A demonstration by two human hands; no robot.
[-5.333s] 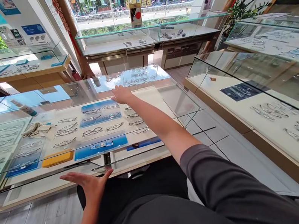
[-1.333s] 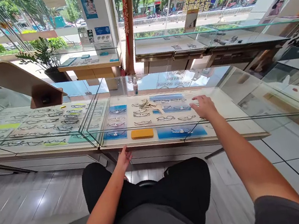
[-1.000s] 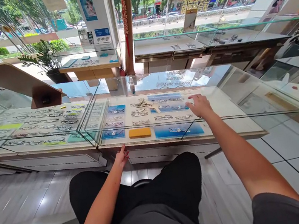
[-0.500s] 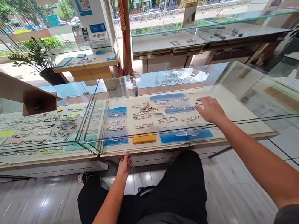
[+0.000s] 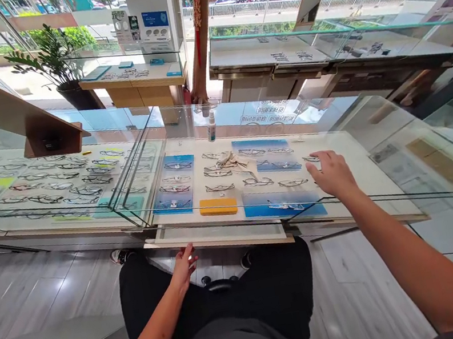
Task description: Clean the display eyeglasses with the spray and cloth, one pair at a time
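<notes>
I sit facing a glass display counter (image 5: pixel 358 202). Inside it, a cream tray (image 5: pixel 220 237) with several eyeglass frames (image 5: pixel 219 187) on it juts out past the counter's front, towards my knees. My left hand (image 5: pixel 184 264) is just below the tray's front edge, fingers stretched up and touching it, holding nothing. My right hand (image 5: pixel 332 175) rests palm down on the glass top at the right, fingers loosely spread, above a pair of glasses (image 5: pixel 293 182).
On the tray lie a yellow case (image 5: pixel 217 206), blue display cards (image 5: pixel 284 207) and a crumpled cloth (image 5: pixel 233 161). A spray bottle (image 5: pixel 211 126) stands on the glass. Another glass case (image 5: pixel 51 187) adjoins on the left, under a wooden shelf (image 5: pixel 3 111). A potted plant (image 5: pixel 54 59) stands behind.
The tray has slid out of the counter towards me, with my left hand at its front edge. My right hand slid slightly nearer along the glass. The view tilted down a little.
</notes>
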